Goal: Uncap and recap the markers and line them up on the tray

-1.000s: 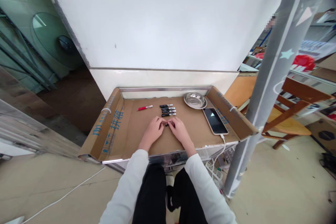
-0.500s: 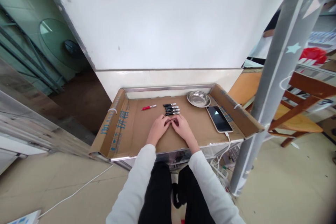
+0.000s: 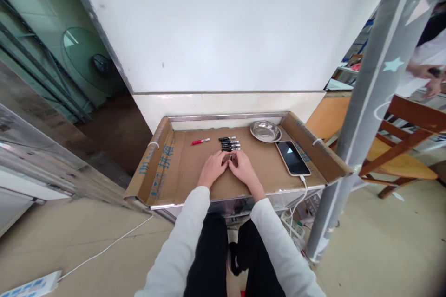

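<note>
From the head camera, looking down: a table (image 3: 226, 116) lined with brown cardboard (image 3: 191, 176), its sides turned up into walls and tied with white bands (image 3: 153, 145), perhaps to keep things from rolling off. At its middle, the left hand (image 3: 213, 168) and right hand (image 3: 244, 168) come together, fingers bent, around a small dark thing (image 3: 230, 157), probably so both can work on it; whether either one grips it, I cannot tell. Just beyond them, black pens (image 3: 227, 145) lie side by side, seemingly lined up for order; a red pen (image 3: 199, 141) lies apart, to the left. At right are a shiny metal dish (image 3: 265, 131) and a phone (image 3: 293, 158), plugged into a white cable (image 3: 305, 190). Large blue Chinese characters (image 3: 166, 157) mark the cardboard, the clearest seeming to read 箱, "box"; no brand is readable
</note>
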Tool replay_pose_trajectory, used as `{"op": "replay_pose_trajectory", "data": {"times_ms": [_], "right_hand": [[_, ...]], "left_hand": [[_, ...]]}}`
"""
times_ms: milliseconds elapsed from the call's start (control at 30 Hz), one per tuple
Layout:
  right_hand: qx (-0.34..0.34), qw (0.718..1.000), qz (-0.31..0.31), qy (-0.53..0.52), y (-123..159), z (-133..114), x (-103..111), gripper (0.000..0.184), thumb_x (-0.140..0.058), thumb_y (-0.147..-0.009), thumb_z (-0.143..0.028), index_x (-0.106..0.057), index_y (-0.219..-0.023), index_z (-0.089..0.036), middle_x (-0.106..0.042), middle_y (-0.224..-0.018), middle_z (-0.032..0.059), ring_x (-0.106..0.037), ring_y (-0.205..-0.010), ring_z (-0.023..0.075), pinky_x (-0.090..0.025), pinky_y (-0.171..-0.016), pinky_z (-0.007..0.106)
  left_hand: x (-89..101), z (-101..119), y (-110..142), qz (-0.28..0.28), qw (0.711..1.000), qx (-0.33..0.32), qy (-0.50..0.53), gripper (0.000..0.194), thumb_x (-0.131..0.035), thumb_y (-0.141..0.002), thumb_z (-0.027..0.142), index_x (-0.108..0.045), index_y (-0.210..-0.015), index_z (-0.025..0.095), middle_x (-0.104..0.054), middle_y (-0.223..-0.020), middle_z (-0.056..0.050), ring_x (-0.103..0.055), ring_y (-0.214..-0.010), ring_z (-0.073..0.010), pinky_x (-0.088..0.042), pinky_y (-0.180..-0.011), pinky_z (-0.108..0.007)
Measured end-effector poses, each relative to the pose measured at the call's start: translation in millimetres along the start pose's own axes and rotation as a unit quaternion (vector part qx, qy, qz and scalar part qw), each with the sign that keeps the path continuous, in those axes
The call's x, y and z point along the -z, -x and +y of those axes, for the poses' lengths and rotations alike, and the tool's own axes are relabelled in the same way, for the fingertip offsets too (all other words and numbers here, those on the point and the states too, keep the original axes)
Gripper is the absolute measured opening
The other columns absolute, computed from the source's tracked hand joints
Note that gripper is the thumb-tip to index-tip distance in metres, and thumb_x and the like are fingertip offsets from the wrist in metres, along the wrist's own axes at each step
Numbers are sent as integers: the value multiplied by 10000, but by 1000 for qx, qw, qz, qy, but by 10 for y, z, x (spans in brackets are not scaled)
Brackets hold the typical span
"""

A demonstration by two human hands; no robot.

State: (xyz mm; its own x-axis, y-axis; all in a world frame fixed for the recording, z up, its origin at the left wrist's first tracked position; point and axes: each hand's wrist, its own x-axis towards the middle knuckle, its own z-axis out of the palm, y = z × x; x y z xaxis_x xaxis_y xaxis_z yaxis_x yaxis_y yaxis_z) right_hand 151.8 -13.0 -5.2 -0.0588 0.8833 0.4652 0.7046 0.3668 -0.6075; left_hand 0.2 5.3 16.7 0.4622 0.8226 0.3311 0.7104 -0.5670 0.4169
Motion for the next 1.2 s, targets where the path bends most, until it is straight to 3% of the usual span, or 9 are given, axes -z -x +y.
{"op": "replay_pose_trajectory", "data": {"times_ms": [233,700,967,1200], "right_hand": [[1,1000,10,15,-8,113,-40,238,-456,-763,-147,-507,-994,-174,-558,-956,91,-518,-901,215,-431,-826,372],[-39,996,76,35,-183,185,-30,167,-406,-817,-143,-517,-934,-184,-522,-961,102,-493,-938,225,-431,-849,378],[-36,995,94,-11,-190,209,-42,185,-370,-788,-96,-511,-865,-188,-514,-886,80,-505,-830,198,-448,-806,357],[-63,990,114,-57,-161,192,6,189,-385,-792,-135,-542,-891,-176,-548,-879,74,-526,-771,177,-454,-763,331]], "left_hand": [[-49,-22,-37,5,1000,17,-3,237,-445,-886,303,-580,-1079,274,-554,-924,-26,-586,-768,-154,-434,-687,-249],[-82,-64,-143,54,997,51,-16,124,-430,-884,223,-540,-940,213,-575,-887,-17,-571,-747,-130,-416,-667,-236],[-78,-42,-145,26,999,17,-7,215,-401,-907,345,-574,-935,221,-576,-925,-27,-588,-787,-146,-433,-696,-248],[-56,-24,-154,66,997,33,-19,307,-290,-942,319,-571,-900,202,-587,-889,-45,-580,-803,-154,-429,-729,-259]]}}
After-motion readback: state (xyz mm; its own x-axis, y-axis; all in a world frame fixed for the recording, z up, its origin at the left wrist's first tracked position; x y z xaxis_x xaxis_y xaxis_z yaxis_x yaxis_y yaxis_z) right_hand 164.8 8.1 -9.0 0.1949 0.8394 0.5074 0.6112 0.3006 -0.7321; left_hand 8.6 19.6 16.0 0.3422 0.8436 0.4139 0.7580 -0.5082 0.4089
